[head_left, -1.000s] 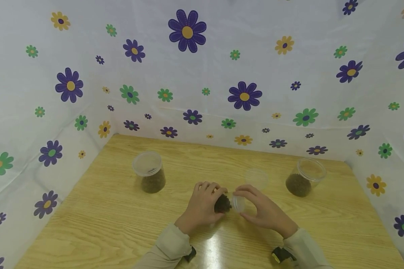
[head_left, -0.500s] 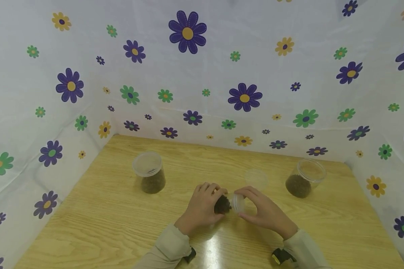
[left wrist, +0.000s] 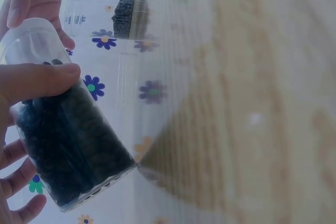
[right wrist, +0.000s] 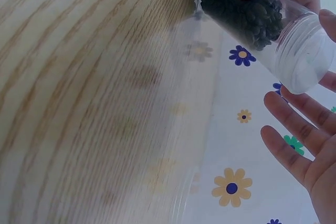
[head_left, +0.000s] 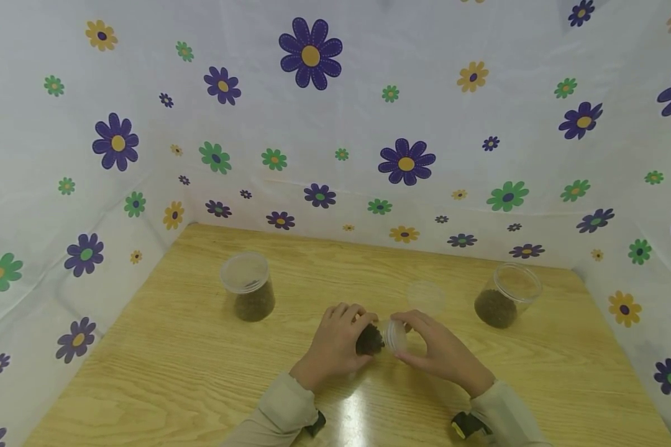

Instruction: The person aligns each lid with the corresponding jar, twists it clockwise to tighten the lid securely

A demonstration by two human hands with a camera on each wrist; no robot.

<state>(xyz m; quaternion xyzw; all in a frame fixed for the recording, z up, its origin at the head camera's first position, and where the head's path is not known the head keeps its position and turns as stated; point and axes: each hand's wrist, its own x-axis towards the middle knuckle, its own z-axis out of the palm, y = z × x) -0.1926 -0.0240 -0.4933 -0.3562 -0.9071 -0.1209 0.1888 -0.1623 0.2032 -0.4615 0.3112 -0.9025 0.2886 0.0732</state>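
Note:
A clear plastic jar point(right wrist: 283, 30) of dark seed-like pieces is held tilted sideways between both hands, its dark bottom towards the left. My left hand point(head_left: 335, 338) wraps round the body, its thumb point(left wrist: 42, 80) lying across the clear wall in the left wrist view. At the whitish threaded end point(head_left: 394, 337), my right hand point(head_left: 438, 351) pinches the jar between thumb and forefinger. The other right fingers point(right wrist: 294, 116) spread loosely below in the right wrist view. I cannot tell whether that end carries a lid.
One jar point(head_left: 248, 292) of dark contents with a whitish top stands at the left. Another clear jar point(head_left: 500, 298), partly filled, stands at the right. Between them lies a clear round disc point(head_left: 425, 298) on the wooden table point(head_left: 173, 347). Flowered cloth point(head_left: 335, 124) surrounds the table.
The fingertips of my right hand have shifted slightly round the jar's whitish end, and more of its threads show. My left hand stays in place round the body.

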